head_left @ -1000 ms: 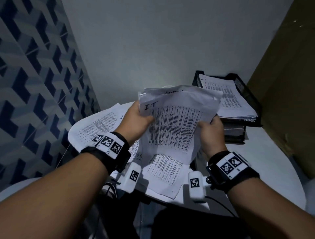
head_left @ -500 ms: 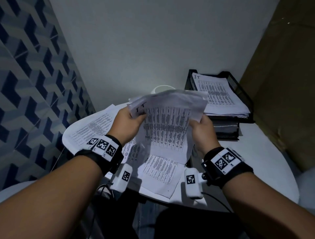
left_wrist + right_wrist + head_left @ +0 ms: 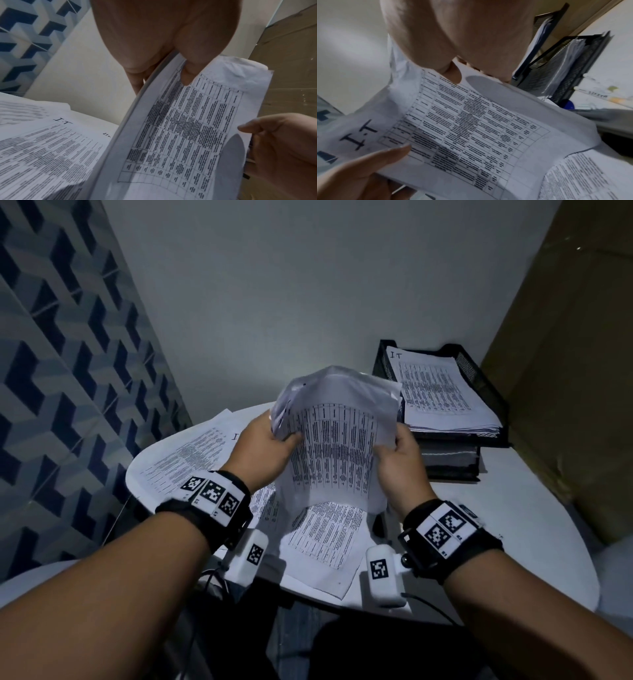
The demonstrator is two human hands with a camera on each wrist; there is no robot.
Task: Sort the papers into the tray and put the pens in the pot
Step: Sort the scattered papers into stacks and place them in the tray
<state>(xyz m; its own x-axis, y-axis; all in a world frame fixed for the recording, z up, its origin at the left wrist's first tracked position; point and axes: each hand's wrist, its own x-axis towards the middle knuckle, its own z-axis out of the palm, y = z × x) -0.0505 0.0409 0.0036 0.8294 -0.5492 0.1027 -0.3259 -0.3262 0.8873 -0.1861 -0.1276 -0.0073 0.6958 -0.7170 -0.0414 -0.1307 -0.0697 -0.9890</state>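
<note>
Our left hand (image 3: 265, 446) and right hand (image 3: 400, 455) pinch the bent papers (image 3: 337, 440) between their fingers (image 3: 187, 75), so loose sheets may slip out before the tray (image 3: 486, 378).

A sheaf of papers (image 3: 337, 436) is held up above the tabletop (image 3: 534, 529), gripped at its left edge by the left hand (image 3: 263, 451) and at its right edge by the right hand (image 3: 402, 460). Loose sheets (image 3: 181, 460) are spread on the tabletop to the left of and beneath the sheaf. A stacked tray (image 3: 486, 392) is set at the back right of the tabletop, just beside the sheaf, with a pile of papers (image 3: 442, 395) lying in its top tier and more stacked in the tier below.
</note>
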